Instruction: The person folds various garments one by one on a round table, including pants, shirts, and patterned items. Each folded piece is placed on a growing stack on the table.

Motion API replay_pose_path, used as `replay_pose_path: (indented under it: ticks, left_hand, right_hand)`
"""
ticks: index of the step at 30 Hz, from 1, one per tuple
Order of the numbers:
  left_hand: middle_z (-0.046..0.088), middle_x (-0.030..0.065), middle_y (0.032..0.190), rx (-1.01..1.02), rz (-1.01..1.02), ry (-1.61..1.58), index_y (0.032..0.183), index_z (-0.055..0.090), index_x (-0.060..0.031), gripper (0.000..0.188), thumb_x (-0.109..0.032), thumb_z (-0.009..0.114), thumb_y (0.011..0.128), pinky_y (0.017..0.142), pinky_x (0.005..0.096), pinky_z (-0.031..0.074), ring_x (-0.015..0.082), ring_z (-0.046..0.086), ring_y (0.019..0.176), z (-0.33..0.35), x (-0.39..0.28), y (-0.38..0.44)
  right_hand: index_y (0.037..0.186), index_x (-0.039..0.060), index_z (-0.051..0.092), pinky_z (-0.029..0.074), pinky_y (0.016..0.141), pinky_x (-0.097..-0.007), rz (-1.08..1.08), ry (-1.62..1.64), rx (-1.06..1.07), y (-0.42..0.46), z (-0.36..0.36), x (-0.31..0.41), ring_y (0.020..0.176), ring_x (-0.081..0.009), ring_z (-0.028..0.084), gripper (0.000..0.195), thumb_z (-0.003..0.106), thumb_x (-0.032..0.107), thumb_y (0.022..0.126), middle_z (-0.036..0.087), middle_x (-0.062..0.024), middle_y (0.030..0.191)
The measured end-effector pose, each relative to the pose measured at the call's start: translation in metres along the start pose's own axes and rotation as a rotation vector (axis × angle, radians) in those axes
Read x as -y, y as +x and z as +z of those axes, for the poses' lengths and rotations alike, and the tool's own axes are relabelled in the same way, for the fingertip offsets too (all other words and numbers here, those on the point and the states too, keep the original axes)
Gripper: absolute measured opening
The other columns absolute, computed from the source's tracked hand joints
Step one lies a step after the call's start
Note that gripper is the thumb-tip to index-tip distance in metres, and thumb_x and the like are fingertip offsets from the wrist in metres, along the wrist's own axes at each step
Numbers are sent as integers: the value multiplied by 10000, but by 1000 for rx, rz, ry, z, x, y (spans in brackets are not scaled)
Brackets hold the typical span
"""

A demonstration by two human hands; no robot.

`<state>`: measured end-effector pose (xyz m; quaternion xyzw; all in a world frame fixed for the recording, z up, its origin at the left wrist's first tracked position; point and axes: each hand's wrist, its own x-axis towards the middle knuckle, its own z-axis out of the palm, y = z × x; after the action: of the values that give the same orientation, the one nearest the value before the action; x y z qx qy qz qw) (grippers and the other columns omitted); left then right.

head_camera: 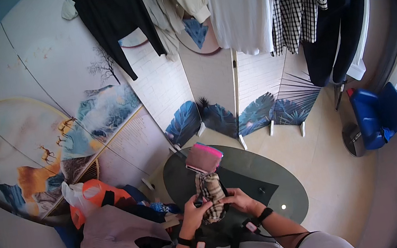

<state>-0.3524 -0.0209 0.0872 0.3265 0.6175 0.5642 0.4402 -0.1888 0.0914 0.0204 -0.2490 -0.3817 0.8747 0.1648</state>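
Between my two hands is a beige and black checked cloth item (212,195), bunched up above the near part of an oval dark glass table (289,187). My left hand (195,213) grips its left side, thumb on top. My right hand (238,199) holds its right edge with the fingertips. Just beyond the checked item, a folded stack of cloths, dusty pink on top with a bright pink edge (204,157), lies on the table. Both wrists wear black straps with small devices.
A mauve garment (119,239) and an orange and white plastic bag (96,197) lie heaped at left. Clothes hang overhead, including a white T-shirt (246,5) and black trousers (111,17). Behind the table stands a folding screen (211,83); a blue chair (369,121) is at right.
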Motion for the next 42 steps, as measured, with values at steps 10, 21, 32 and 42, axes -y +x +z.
replay_pose_path:
  ticks: [10, 21, 32, 42]
  left_hand:
    - [620, 163, 1028, -279, -22, 486, 1094, 518, 45, 479, -272, 708, 790, 818, 374, 466, 272, 606, 943, 15, 13, 1]
    - [575, 80, 911, -433, 149, 8, 967, 480, -3, 230, 26, 639, 805, 727, 311, 480, 154, 570, 828, -2, 44, 1]
    - [517, 78, 1285, -92, 6, -209, 1366, 403, -48, 517, 73, 486, 869, 936, 334, 441, 210, 531, 1107, -26, 32, -6]
    - [473, 125, 1308, -178, -114, -353, 1452, -155, -51, 1053, -68, 684, 815, 966, 367, 429, 205, 516, 1134, -23, 32, -14]
  right_hand:
    - [1104, -20, 613, 439, 814, -265, -370, -524, 25, -10, 27, 11, 918, -122, 549, 266, 662, 64, 856, 596, -82, 976]
    - [1210, 15, 595, 447, 847, -225, -163, -187, 108, -24, 41, 33, 957, -83, 562, 343, 647, 46, 873, 623, -4, 1094]
    - [1277, 68, 491, 425, 668, -226, -133, -311, 35, -11, 41, 23, 766, -71, 524, 492, 519, -96, 814, 592, -7, 833]
    - [1271, 55, 497, 460, 904, -399, -432, -1141, 106, 10, 57, -20, 1026, -384, 543, 608, 678, 45, 692, 502, -217, 1138]
